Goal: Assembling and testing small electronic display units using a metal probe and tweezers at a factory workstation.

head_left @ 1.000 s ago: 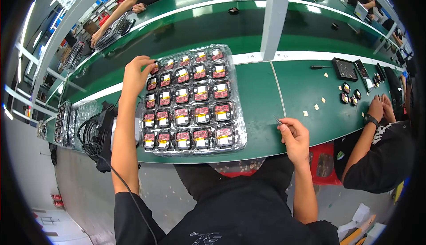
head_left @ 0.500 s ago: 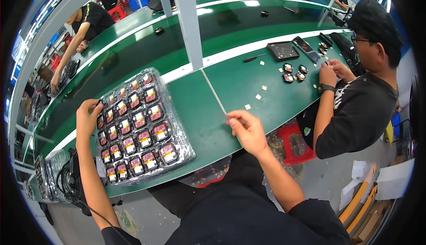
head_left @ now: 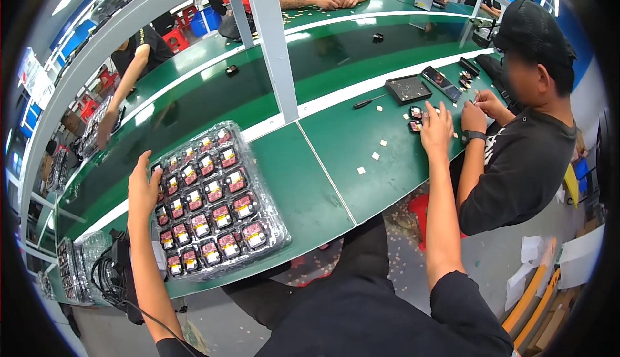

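A clear plastic tray (head_left: 274, 231) lies on the green bench at the left, its pockets filled with rows of small black square units (head_left: 213, 190) bearing red, white and yellow labels. My left hand (head_left: 143, 186) is at the tray's left side, fingers extended and thumb apart, with nothing seen in it. Stretched far out to the right, my right hand (head_left: 437, 134) has its fingers spread over a small group of similar black units (head_left: 414, 126). It partly hides that group, and whether it touches any of them I cannot tell.
A co-worker (head_left: 526, 144) sits close by my right arm, hands working on something small. Beyond my right hand are a shallow black tray (head_left: 408, 89), a phone-like device (head_left: 442, 84) and a screwdriver (head_left: 367, 102). A grey post (head_left: 271, 53) rises from the bench; cables (head_left: 106, 273) hang at left.
My right hand has moved from the bench's front edge far right to the small black units, its fingers opening. My left hand stays by the tray. The view has shifted slightly.
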The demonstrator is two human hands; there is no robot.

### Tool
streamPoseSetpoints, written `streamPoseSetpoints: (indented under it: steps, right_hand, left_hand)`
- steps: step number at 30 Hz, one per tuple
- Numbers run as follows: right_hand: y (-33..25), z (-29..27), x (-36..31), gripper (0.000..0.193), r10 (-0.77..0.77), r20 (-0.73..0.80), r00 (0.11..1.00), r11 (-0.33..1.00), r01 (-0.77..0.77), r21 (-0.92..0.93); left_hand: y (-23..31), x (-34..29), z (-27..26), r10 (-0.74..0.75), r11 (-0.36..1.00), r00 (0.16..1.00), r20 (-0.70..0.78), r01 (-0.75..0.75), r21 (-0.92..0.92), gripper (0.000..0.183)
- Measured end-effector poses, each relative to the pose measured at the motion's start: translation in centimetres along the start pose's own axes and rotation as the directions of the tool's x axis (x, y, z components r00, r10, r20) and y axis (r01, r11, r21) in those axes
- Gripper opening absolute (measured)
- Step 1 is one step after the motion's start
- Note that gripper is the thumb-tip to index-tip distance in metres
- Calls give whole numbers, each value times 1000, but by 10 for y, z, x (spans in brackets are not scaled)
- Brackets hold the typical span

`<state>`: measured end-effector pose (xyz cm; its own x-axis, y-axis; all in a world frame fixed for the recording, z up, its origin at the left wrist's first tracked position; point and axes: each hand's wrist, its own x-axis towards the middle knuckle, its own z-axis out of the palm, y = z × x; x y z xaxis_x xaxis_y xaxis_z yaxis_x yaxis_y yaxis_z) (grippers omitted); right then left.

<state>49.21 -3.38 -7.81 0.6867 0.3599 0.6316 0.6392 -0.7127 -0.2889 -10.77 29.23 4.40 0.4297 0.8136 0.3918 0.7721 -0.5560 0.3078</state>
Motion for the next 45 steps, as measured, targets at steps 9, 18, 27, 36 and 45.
streamPoseSetpoints:
  steps: [9,18,27,36,45]
  right_hand:
    - [-55,-14,-47,32,-213,222,951,916,115,385]
    - [-166,-79,-111,38,-528,341,778,769,267,581]
    - [-179,-107,-140,40,-418,454,787,795,74,602]
    - [-182,-133,-155,34,-428,588,686,854,94,512]
    - [-186,-160,-164,50,-602,460,653,412,-241,879]
  left_hand:
    - [123,-49,-27,206,929,962,-177,-249,-274,33]
    - [237,-134,2,696,512,718,-22,-518,-685,28]
    - [257,-230,62,573,509,716,398,69,-858,26]
    - [243,-230,61,460,490,775,433,185,-852,21]
    - [241,-244,64,-41,-100,883,468,463,-881,54]
